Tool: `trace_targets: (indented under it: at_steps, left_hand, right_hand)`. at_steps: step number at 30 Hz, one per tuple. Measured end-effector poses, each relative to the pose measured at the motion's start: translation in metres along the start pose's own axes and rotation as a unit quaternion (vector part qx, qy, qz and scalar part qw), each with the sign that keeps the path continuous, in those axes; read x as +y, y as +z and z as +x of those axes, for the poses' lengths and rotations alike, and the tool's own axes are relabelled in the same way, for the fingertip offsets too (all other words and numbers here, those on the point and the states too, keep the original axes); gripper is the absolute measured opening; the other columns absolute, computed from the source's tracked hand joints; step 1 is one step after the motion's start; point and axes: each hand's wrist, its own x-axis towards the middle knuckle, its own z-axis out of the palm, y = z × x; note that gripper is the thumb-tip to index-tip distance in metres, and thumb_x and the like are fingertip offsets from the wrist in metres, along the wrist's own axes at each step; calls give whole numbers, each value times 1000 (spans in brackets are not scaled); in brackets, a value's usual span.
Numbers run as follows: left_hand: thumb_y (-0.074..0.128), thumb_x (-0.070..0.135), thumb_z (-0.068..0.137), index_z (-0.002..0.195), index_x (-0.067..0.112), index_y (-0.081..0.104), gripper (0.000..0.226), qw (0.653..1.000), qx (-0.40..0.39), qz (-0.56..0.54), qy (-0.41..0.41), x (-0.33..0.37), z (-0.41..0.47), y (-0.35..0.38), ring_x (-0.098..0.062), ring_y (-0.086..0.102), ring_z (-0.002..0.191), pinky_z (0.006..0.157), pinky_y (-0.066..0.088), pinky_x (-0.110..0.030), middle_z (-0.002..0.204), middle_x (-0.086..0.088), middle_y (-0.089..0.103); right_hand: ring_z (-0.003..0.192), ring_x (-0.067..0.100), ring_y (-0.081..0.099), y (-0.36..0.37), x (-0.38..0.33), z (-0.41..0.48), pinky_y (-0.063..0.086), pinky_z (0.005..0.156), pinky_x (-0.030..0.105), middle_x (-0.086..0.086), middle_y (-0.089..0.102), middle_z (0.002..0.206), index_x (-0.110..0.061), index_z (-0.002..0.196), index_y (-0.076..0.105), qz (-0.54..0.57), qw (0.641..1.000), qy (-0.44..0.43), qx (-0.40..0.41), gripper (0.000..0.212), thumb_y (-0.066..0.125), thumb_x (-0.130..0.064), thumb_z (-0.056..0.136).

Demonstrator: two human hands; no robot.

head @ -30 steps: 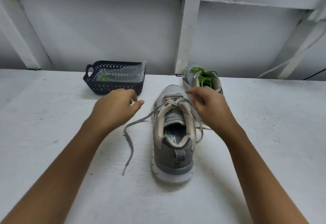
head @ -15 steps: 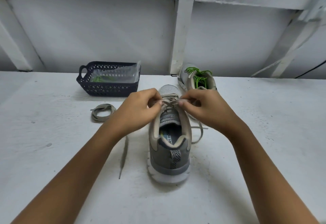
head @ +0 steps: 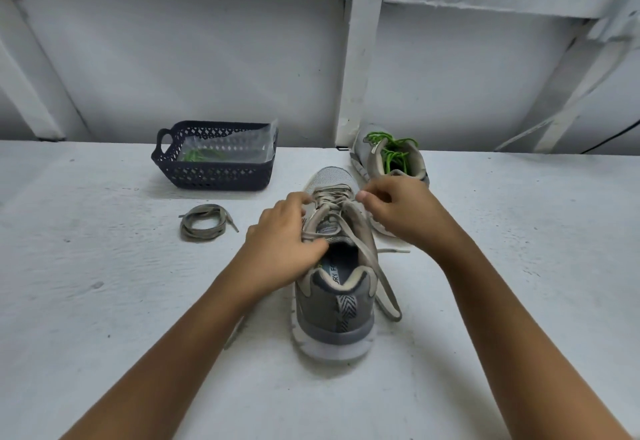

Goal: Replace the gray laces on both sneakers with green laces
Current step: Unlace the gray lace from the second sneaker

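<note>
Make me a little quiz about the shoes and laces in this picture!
1. True or false: the far sneaker already has green laces.
2. On the near sneaker, the left hand and right hand hold: A) the gray lace B) the heel loop C) the sole.
3. Fill in: the coiled lace near the basket is ____ in colour.
Key: 1 true; 2 A; 3 gray.

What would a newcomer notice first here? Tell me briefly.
The left hand and right hand pinch the gray lace on the sneaker at centre. Behind it to the right stands the second sneaker with bright green laces; a dark basket sits back left, a coiled lace before it.
</note>
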Motion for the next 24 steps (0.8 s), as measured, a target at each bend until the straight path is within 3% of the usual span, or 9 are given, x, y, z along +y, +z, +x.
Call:
trace_targets:
  at_steps: [2,4,7,9,12,17,21,24]
  left_hand:
    - [50,41,79,126,28,46,49,999,7,43,-23,3,0,1,-20,45,118,100,36,-42,126,3,52]
    - [44,44,73,118,29,54,48,998,14,52,-24,5,-2,1,-20,47,115,98,35,-39,119,5,58]
    - [42,43,71,111,27,58,45,998,28,45,-23,7,-4,1,-19,51,109,93,36,-36,112,5,62]
    - [50,37,80,110,25,60,34,998,43,32,-23,9,-5,1,-20,52,108,95,36,-36,111,4,63]
    - [55,25,84,108,24,61,25,998,63,22,-21,10,-6,2,-20,53,104,93,36,-35,107,4,64]
    - [54,24,83,102,24,63,21,997,65,20,-29,11,-7,2,-20,54,93,90,37,-35,91,5,65]
    - [54,23,83,99,23,64,19,997,63,-7,-41,10,-9,2,-21,54,88,90,41,-37,90,4,65]
    - [53,23,83,100,24,64,20,997,62,-23,-46,10,-9,4,-20,55,88,91,42,-39,92,5,64]
  right_hand:
    - [73,15,65,0,2,9,53,63,24,0,69,79,-14,94,71,27,998,15,-53,17,58,-24,92]
    - [76,22,68,-2,0,13,54,63,25,6,71,83,-12,93,72,48,996,15,-69,14,61,-21,91]
    - [71,21,63,0,-2,17,53,60,23,6,66,76,-12,84,67,88,992,25,-92,10,61,-15,91]
    - [68,18,59,3,-2,18,53,62,27,4,62,71,-13,80,64,93,990,32,-103,14,57,-12,92]
    - [68,19,59,7,-2,22,53,62,31,0,59,72,-18,78,53,38,996,19,-81,20,46,-11,96]
    - [71,20,54,17,-7,25,41,59,30,7,58,84,-11,96,44,-18,1000,3,-21,13,36,-20,101]
    - [55,10,57,17,-6,23,45,48,21,1,61,70,-10,94,50,126,988,82,15,19,38,-23,101]
    - [58,14,58,8,-4,15,51,50,18,7,62,70,-1,93,58,235,961,142,-24,27,41,-21,101]
